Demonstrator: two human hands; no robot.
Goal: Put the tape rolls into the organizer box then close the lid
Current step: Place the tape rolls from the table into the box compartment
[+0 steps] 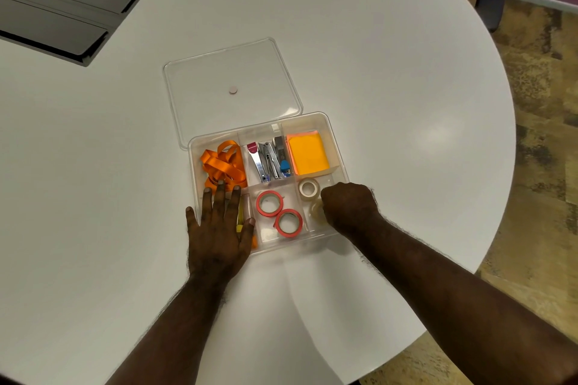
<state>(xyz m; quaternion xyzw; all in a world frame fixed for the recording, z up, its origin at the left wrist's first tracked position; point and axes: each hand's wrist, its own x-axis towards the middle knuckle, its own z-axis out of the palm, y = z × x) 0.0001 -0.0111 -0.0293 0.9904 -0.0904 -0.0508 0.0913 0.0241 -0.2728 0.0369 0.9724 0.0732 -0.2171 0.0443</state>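
Observation:
A clear organizer box (337, 147) sits on the white table. Its near middle compartment holds two red tape rolls (269, 204) (289, 223). In the near right compartment lies a beige tape roll (309, 188), with a clear tape roll (316, 210) beside it under my right hand (350, 208), whose fingers are curled down on that roll. My left hand (219, 228) lies flat, fingers spread, over the box's near left corner. The clear lid (231, 91) lies flat on the table just behind the box.
Other compartments hold an orange ribbon (223, 166), staplers and clippers (269, 161), orange sticky notes (308, 153) and a yellow item (240, 217). A grey cable hatch (62, 9) is set in the table far left. The table edge curves at right above carpet.

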